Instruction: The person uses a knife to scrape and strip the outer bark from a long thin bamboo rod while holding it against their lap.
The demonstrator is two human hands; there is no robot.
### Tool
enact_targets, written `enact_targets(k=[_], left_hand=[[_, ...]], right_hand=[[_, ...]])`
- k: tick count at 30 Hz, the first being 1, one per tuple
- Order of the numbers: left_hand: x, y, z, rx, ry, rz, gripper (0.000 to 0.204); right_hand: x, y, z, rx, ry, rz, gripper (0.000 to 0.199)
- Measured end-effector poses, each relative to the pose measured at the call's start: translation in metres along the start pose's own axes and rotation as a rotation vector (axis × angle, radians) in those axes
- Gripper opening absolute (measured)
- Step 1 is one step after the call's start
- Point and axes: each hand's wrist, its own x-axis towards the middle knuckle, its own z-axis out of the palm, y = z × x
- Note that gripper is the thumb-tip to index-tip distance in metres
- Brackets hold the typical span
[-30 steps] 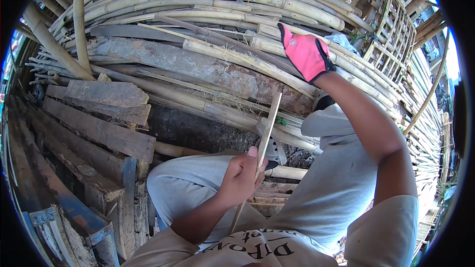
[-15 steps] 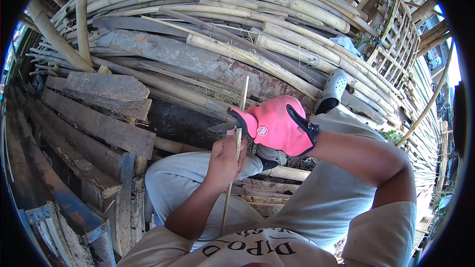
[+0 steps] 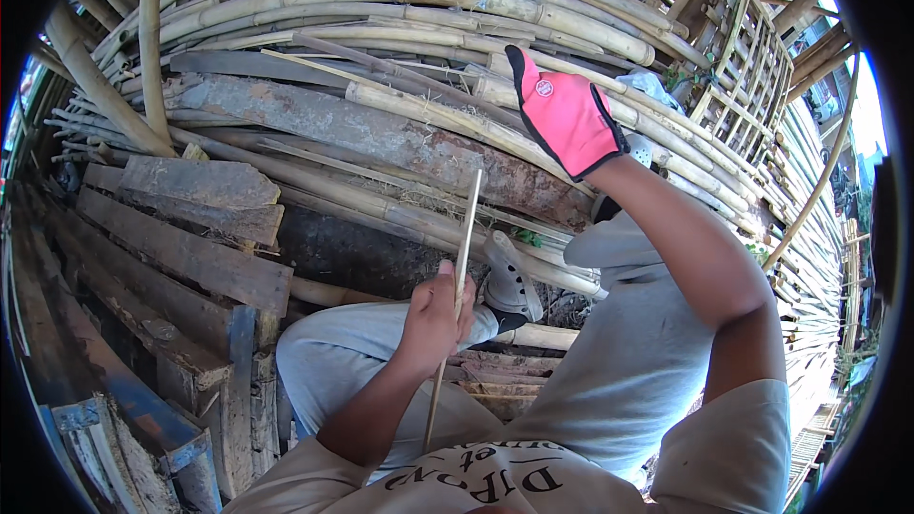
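The place is an outdoor yard, sunlit, with blue sky showing at the right edge of the frame. There is no counter here; the person sits low, both knees in grey trousers rising through the lower middle of the frame. Across the whole upper half lies a stack of bamboo poles [image 3: 457,0], too many to count, bending with the lens from upper left to right. In front of it, through the middle of the frame, rests one rusty metal beam [image 3: 381,138]. At the left lie weathered wooden planks [image 3: 181,257], about five that can be told apart, stepping down toward the lower left corner. In the upper right stands one bamboo lattice frame [image 3: 747,67].

One thin bamboo strip [image 3: 457,295] stands nearly upright in the centre of the frame, its top end just below the beam and its lower end near the shirt at the bottom edge. The left hand [image 3: 436,319], bare, is closed around the strip at mid-length, thumb pointing up along it. The right hand [image 3: 564,114], in one pink glove with a black cuff, is raised in the upper middle of the frame, well apart from the strip, fingers held straight and close together, holding nothing. One grey clog [image 3: 512,278] with holes shows just right of the left hand; a second foot cannot be made out.
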Motion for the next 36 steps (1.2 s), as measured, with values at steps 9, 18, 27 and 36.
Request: enact_targets(k=[9, 18, 27, 36], left_hand=[[0.006, 0.012, -0.018, -0.121, 0.069, -0.026, 0.047], [0.008, 0.007, -0.013, -0.077, 0.078, 0.012, 0.046], [-0.005, -0.005, 0.002, -0.048, 0.002, -0.069, 0.048], [0.01, 0.009, -0.027, -0.194, 0.038, -0.076, 0.047]], right_hand=[[-0.067, -0.1, -0.055, 0.383, -0.285, -0.177, 0.021], [-0.042, -0.086, -0.045, 0.469, -0.562, -0.242, 0.033], [0.015, 0.018, 0.032, 0.143, -0.036, 0.121, 0.039], [-0.062, -0.105, -0.06, 0.364, -0.293, -0.211, 0.027]])
